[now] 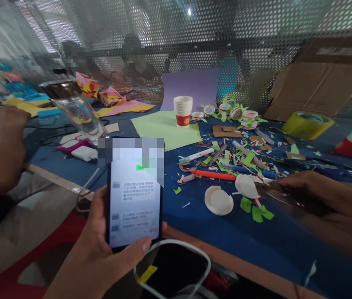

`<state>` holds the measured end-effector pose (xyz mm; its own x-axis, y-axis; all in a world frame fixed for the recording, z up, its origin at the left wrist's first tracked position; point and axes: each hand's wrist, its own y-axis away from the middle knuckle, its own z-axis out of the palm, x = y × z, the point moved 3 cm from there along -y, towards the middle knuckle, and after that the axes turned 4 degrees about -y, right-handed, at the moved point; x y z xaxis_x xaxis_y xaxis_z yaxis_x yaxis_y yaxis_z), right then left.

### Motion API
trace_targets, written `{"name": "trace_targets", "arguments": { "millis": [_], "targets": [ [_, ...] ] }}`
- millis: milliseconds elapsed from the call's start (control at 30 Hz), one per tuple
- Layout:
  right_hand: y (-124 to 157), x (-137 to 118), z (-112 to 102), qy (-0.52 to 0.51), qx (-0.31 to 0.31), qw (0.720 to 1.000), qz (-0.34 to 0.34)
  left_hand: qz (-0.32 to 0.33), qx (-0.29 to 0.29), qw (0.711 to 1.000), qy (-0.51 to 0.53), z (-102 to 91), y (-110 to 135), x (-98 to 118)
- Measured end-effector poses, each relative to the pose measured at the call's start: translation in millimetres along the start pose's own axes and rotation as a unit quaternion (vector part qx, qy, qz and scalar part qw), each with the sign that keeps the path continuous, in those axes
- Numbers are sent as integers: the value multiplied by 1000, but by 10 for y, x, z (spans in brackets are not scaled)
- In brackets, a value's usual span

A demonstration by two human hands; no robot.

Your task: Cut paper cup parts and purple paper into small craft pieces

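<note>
My left hand (101,253) grips a smartphone (134,207), its thumb across the lower screen and fingertips showing at the right edge. Text messages fill the lit display. At the right, my right hand (334,203), dark and blurred, holds what look like scissors (284,196), metal blades pointing left. Their tips meet a small white paper disc (247,185), a cut cup base. A second white cup base (219,200) lies just left of it. Green paper pieces (258,211) lie below the blades. The scissor handles are mostly hidden in the hand.
Pens, including an orange one (215,175), lie among paper scraps. Stacked paper cups (183,111) stand on green paper (160,126). Yellow tape (308,126) and cardboard (322,79) are right. A tilted-looking water bottle (77,112) and another person's hand (9,120) are left. A white cable (207,257) hangs below.
</note>
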<state>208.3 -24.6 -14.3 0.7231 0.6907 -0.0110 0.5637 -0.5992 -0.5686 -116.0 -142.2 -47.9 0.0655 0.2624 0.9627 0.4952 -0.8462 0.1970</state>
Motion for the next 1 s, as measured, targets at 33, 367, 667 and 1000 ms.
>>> {"name": "trace_targets", "arguments": {
  "millis": [33, 367, 667, 1000],
  "targets": [
    [1, 1, 2, -2, 0, 1000, 1, 1, 20, 1000, -7, 17, 14, 36],
    [37, 23, 10, -20, 1, 1000, 14, 22, 45, 998, -39, 84, -25, 109],
    [28, 22, 30, -27, -13, 999, 24, 44, 42, 996, -66, 77, -1, 128],
    [21, 12, 28, -14, -17, 1000, 9, 74, 79, 989, -99, 79, 9, 122]
  ]
}}
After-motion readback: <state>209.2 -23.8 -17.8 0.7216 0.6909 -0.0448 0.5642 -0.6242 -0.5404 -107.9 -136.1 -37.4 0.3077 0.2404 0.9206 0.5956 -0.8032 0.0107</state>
